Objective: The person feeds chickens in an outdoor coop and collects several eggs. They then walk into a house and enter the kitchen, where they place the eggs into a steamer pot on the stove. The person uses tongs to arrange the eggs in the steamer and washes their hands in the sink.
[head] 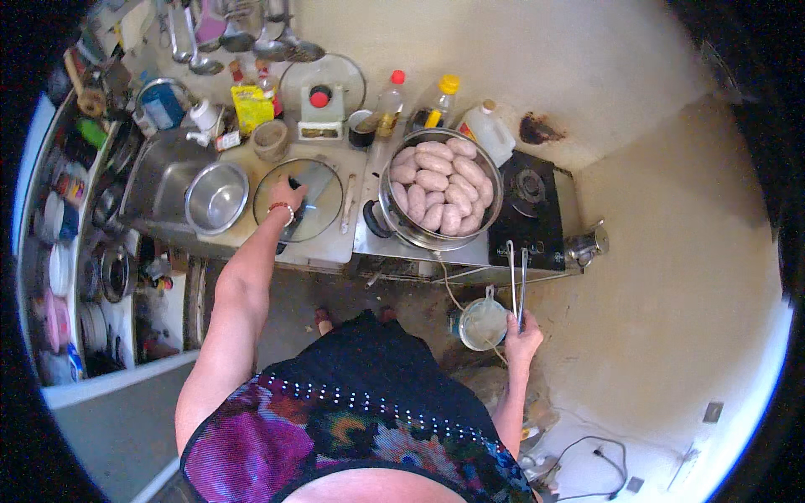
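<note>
My left hand [287,192] is on the dark knob of a round glass lid [321,210], which lies on the pale board of the counter. Metal tongs [514,276] are held in my right hand [523,336], their two arms apart and pointing away from me over the counter's front edge. Between the hands stands a wide steel pot [385,217] with a dark side handle, heaped with several pale pink, oblong pieces of food [432,180]. A shiny steel bowl [217,198] is left of the lid, partly over the sink's edge.
The steel sink [160,170] lies at left. Bottles, including a white jug [487,135], a small scale [321,113] and a jar [270,139] line the wall. Ladles [204,65] hang above. A black cooktop [527,207] and metal mug [588,244] are at right, with a lidded bucket [483,324] below.
</note>
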Action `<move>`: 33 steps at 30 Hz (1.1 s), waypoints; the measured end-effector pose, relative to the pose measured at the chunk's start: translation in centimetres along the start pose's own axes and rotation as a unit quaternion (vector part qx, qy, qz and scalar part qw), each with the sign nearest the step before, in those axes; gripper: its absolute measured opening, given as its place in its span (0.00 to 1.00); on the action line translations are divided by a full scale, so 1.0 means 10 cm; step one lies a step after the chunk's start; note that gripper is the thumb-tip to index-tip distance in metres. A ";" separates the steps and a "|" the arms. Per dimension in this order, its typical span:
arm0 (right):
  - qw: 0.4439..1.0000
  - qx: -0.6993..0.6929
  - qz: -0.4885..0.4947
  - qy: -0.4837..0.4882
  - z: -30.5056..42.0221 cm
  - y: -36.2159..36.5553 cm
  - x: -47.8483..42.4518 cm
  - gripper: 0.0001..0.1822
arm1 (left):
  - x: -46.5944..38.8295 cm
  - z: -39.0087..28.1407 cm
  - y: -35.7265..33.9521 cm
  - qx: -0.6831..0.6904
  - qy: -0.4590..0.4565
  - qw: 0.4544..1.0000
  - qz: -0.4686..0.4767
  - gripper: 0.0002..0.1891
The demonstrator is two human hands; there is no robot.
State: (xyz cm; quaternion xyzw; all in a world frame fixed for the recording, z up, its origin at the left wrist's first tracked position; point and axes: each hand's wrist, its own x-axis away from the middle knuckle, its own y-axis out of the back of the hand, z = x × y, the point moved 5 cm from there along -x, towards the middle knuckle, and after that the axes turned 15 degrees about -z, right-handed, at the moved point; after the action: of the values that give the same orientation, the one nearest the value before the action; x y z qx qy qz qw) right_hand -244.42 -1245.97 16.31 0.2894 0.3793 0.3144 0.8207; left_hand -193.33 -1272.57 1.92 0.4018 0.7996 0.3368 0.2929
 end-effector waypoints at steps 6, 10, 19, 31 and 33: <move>0.999 -0.004 -0.031 -0.034 -0.13 0.12 0.10 0.16 | -0.11 0.15 -0.01 0.027 -0.004 0.999 -0.034 0.20; 0.998 -0.003 -0.051 -0.031 -0.30 0.17 0.14 0.15 | -0.22 0.14 0.17 0.011 0.018 0.997 -0.077 0.18; 0.998 -0.050 -0.011 -0.036 -0.33 -0.12 -0.01 0.16 | -0.34 -0.95 1.03 0.259 -0.153 0.954 0.009 0.16; 0.996 -0.072 -0.008 -0.047 -0.53 -0.23 0.06 0.19 | 0.44 -3.50 0.40 0.132 -0.422 0.892 0.094 0.19; 0.994 -0.082 -0.027 -0.063 -0.64 -0.12 0.11 0.16 | 0.57 -3.60 0.26 0.088 -0.421 0.896 0.112 0.20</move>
State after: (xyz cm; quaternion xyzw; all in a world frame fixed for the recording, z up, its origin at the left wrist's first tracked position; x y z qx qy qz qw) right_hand -248.70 -1244.37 11.48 0.2299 0.3073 0.3037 0.8721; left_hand -221.66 -1277.58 24.43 0.6173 0.5777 0.0948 0.5257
